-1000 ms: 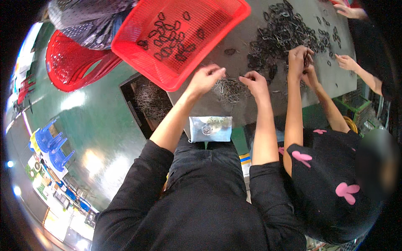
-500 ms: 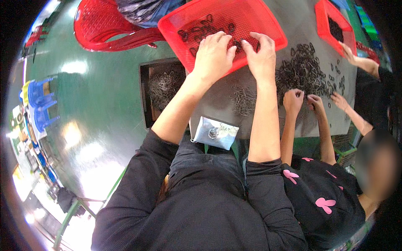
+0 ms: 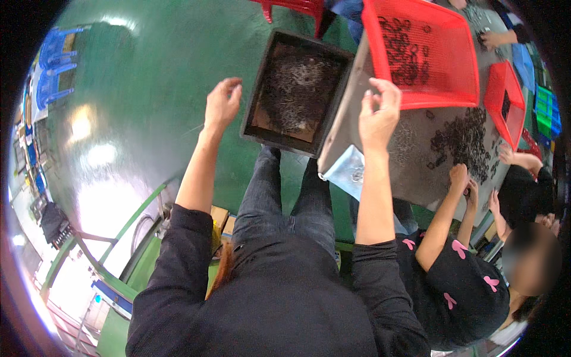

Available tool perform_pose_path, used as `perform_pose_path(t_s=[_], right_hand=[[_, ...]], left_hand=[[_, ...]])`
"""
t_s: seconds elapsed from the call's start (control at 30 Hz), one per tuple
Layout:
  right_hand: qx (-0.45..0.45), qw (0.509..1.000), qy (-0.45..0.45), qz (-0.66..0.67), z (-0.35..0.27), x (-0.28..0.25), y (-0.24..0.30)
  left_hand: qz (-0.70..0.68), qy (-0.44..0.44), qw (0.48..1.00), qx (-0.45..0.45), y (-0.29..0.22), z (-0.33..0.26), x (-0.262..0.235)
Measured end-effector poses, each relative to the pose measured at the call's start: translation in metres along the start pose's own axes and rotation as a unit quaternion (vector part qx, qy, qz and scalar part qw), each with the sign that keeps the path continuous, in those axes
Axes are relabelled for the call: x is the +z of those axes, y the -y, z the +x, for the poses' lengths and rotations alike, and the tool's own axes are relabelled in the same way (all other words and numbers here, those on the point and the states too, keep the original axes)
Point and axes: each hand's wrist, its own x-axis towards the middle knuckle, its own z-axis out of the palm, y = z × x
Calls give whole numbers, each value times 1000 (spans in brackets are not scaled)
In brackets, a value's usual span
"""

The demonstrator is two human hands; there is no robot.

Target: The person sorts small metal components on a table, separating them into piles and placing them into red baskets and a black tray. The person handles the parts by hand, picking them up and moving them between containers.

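My left hand is raised above the green floor, left of a dark tray, with its fingers loosely bent and apart and nothing visible in them. The tray holds a heap of thin silvery metal pieces. My right hand hovers at the table's left edge, beside the near left corner of a red plastic basket. Its thumb and fingers stand apart, with no object showing between them. Inside the basket lie many small black rings or clips. Partly behind my right forearm is a light blue pouch.
On the grey table are a pile of black clips and loose silvery pieces. Co-workers' hands work at the pile. A smaller red basket stands at the right. A red chair is at the far side.
My view has swung left. Both hands have left the red basket: the left is now over the floor beyond the dark tray, the right beside the basket's corner.
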Motion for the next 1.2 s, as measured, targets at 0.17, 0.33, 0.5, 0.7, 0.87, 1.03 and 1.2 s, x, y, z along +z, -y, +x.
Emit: perform_pose_path(t_s=[0.17, 0.33, 0.5, 0.7, 0.87, 1.03, 1.2], right_hand=[[89, 988, 39, -118, -64, 72, -18], [89, 974, 42, -203, -102, 80, -36], [117, 960, 10, -255, -113, 80, -57], [144, 934, 51, -322, -111, 86, -59], [137, 935, 47, -324, -105, 81, -58], [116, 950, 35, -289, -100, 62, -62], [140, 953, 56, -264, -93, 48, -55]], left_hand=[[1, 137, 988, -77, 82, -32, 28], [-16, 168, 983, -65, 114, -4, 76], [2, 212, 963, -165, 107, 25, 99], [-151, 171, 956, -185, 124, 20, 106], [-183, 168, 947, -205, 117, 13, 80], [-287, 172, 912, -238, 110, -14, 25], [-320, 105, 888, -313, 116, -66, -54]])
